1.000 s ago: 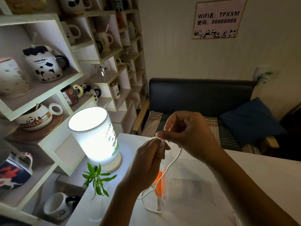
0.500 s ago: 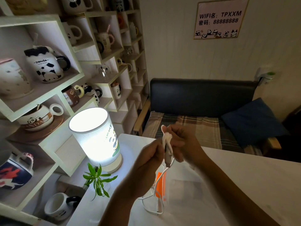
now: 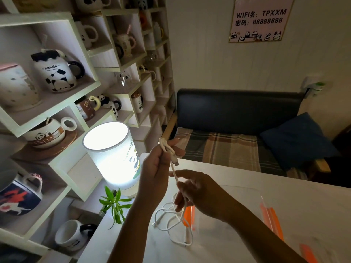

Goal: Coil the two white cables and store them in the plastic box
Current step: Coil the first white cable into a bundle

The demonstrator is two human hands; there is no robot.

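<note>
My left hand [image 3: 158, 168] is raised above the white table and pinches one end of a white cable [image 3: 173, 168], with a small loop and the plug sticking out of its fingers. The cable hangs down through the fingers of my right hand [image 3: 191, 190], which curl loosely around it lower down. Its slack lies in loose loops [image 3: 171, 223] on the table below. A clear plastic box [image 3: 247, 205] with orange clips [image 3: 189, 215] stands on the table to the right, partly behind my right arm. I cannot tell the second cable apart from the loops.
A lit cylindrical lamp [image 3: 112, 156] and a small green plant [image 3: 114, 204] stand at the table's left edge. Shelves of panda mugs [image 3: 55, 76] fill the left wall. A dark sofa [image 3: 237, 111] with a blue cushion [image 3: 296, 139] lies beyond the table.
My hands have come apart: the right hand slid down the cable away from the left, which stays raised with the looped end. More cable now stretches between them.
</note>
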